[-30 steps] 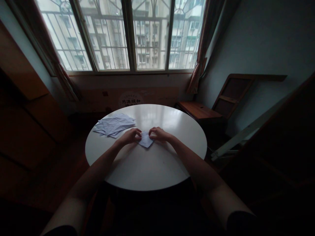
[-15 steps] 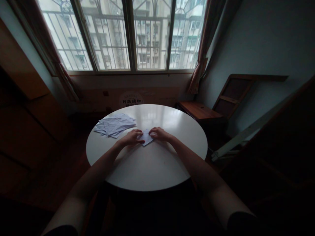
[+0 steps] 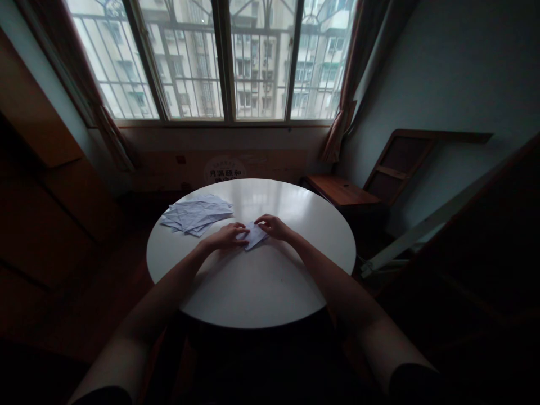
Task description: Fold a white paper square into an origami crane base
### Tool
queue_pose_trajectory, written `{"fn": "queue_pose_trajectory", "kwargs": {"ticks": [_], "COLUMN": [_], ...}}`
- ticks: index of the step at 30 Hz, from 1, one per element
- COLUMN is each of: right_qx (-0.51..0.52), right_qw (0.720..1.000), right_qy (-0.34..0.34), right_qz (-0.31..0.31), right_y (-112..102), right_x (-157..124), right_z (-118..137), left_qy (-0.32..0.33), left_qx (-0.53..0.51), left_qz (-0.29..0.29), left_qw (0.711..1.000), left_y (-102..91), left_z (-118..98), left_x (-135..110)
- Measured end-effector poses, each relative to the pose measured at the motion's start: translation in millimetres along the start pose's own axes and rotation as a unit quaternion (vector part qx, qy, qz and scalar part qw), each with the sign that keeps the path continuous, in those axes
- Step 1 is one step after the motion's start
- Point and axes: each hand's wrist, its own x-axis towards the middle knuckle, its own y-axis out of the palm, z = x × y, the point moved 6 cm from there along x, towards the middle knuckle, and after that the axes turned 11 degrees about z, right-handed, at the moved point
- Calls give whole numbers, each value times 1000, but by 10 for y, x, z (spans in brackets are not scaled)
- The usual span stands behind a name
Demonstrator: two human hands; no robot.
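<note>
A small folded sheet of paper (image 3: 253, 236) lies on the round white table (image 3: 253, 292), between my two hands. My left hand (image 3: 228, 235) rests at its left side, thumb and fingers closed on that edge. From the right, my right hand (image 3: 272, 225) pinches the paper's upper edge with thumb and fingertips. One corner of the paper points toward me, and its far part is partly covered by my fingers. Beyond my left hand lies a loose pile of papers (image 3: 197, 214).
A wooden stool or low bench (image 3: 343, 190) stands behind the table's right side, with a framed wooden panel (image 3: 394, 160) leaning by the wall. A cardboard box with printed characters (image 3: 270, 163) is under the window. Dark wooden cabinets (image 3: 42, 208) line the left.
My right hand has risen slightly at the paper's upper edge, and more of the paper shows on the right. My left hand has stayed nearly in place.
</note>
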Motion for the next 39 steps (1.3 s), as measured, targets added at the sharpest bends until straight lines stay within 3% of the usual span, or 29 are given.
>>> {"fn": "queue_pose_trajectory", "kwargs": {"ticks": [5, 13, 18, 25, 33, 39], "right_qx": [22, 57, 60, 53, 111, 54], "right_qw": [1000, 994, 994, 995, 988, 993], "right_qy": [4, 58, 62, 60, 17, 36], "right_qz": [-9, 67, 73, 53, 105, 96], "right_y": [-17, 57, 68, 41, 114, 78], "right_x": [11, 5, 8, 10, -18, -23], "right_z": [-6, -54, -38, -40, 26, 3], "left_qy": [-13, -22, 1, 38, 67, 72], "left_qx": [-2, -17, -37, -24, -36, -58], "left_qz": [29, 46, 40, -24, -35, -32], "left_qw": [999, 999, 999, 999, 997, 995], "left_y": [-2, -1, -10, -63, -90, -121], "left_z": [-33, -35, -55, -11, -31, -84], "left_x": [-24, -19, -31, -32, -17, -20]}}
